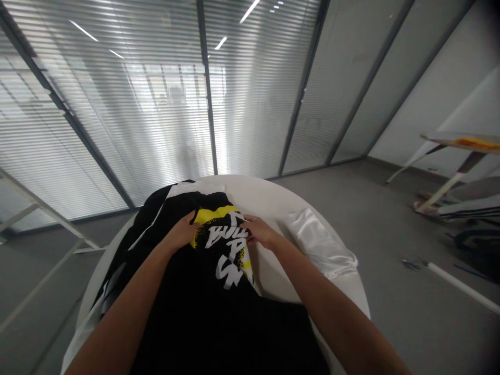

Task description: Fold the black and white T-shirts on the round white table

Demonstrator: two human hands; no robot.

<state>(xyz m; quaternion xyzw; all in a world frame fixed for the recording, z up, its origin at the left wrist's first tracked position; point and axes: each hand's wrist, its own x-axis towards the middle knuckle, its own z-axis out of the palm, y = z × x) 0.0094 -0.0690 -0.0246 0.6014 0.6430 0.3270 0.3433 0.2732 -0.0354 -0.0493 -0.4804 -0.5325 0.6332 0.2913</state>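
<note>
black t-shirt (219,291) lies spread on the round white table (269,195), print up. left hand (183,233) pressed flat on it to pin the fabric, right hand (260,232) pinching its right edge; folded white cloth (321,242) just beside, apart

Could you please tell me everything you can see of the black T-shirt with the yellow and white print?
The black T-shirt lies on the round white table, partly folded, its soft dark fabric running toward the camera and off the lower edge of the picture. Its print is a yellow patch with bold white brush lettering, creased and only partly readable. The left hand rests flat on the fabric at the print's left edge; the right hand pinches the fabric at its right edge. More black cloth with white trim lies beneath it on the left.
</note>
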